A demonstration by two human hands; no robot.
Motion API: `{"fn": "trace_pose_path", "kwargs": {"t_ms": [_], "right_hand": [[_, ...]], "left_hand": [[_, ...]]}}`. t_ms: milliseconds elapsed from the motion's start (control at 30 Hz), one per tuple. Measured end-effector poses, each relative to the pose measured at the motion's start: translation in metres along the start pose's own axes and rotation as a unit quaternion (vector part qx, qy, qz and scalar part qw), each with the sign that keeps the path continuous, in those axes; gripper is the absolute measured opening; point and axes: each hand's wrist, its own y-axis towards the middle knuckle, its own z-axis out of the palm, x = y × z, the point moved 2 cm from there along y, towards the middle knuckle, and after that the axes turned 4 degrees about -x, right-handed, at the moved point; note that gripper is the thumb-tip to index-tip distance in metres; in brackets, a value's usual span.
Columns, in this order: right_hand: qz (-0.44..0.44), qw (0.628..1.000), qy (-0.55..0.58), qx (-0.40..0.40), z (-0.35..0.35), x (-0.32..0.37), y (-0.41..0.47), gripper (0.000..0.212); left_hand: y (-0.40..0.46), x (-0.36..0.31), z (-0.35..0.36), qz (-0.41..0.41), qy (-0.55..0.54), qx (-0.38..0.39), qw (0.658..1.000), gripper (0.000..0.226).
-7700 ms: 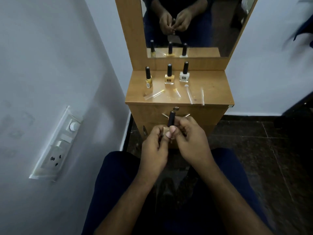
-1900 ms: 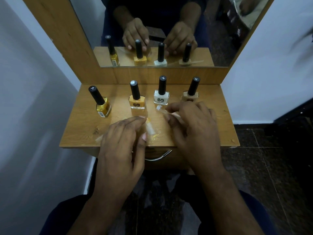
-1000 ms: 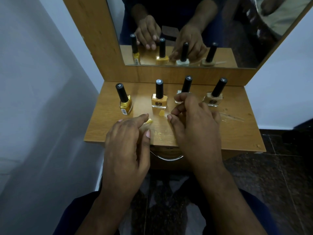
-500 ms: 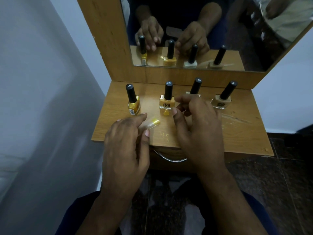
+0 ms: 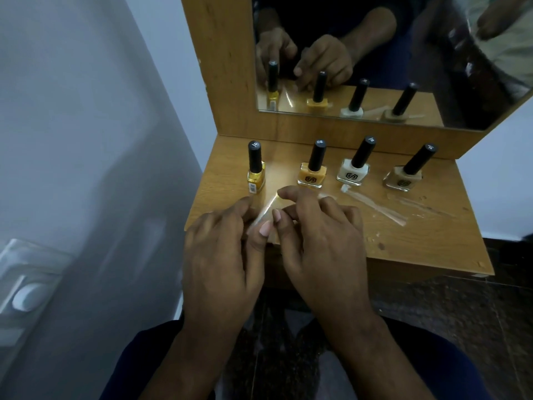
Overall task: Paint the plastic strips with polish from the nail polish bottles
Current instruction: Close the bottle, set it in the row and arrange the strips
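Where both hands (image 5: 271,241) meet, the clear strip (image 5: 264,212) lies glossy.

Wood-grain tabletop (image 5: 432,241), matt; glossy clear plastic strip (image 5: 264,210); glass bottles (image 5: 352,171), matt black caps (image 5: 316,155).

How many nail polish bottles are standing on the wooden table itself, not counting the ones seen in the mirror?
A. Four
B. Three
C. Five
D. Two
A. Four capped bottles stand in a row on the wooden table: the yellow bottle, the orange bottle, the white bottle and the beige bottle; the others are only reflections in the mirror.
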Motion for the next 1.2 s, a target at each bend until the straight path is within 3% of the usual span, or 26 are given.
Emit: {"fn": "trace_pose_path", "kwargs": {"t_ms": [433, 800, 1067, 1200], "right_hand": [[-0.009, 0.996, -0.06, 0.065, 0.002, -0.008, -0.002, 0.031], [0.028, 0.999, -0.029, 0.024, -0.01, -0.022, -0.004, 0.033], [-0.02, 0.998, -0.058, 0.028, -0.013, -0.015, -0.005, 0.025], [-0.037, 0.994, -0.072, 0.067, -0.013, -0.012, -0.007, 0.029]], "left_hand": [[-0.007, -0.009, 0.007, 0.001, -0.107, -0.001, 0.994, 0.06], [-0.007, -0.017, 0.016, 0.013, -0.106, 0.007, 0.994, 0.063], [-0.008, -0.02, 0.016, 0.006, -0.114, -0.018, 0.993, 0.059], [-0.007, -0.018, 0.014, -0.05, -0.173, -0.027, 0.983, 0.058]]}}
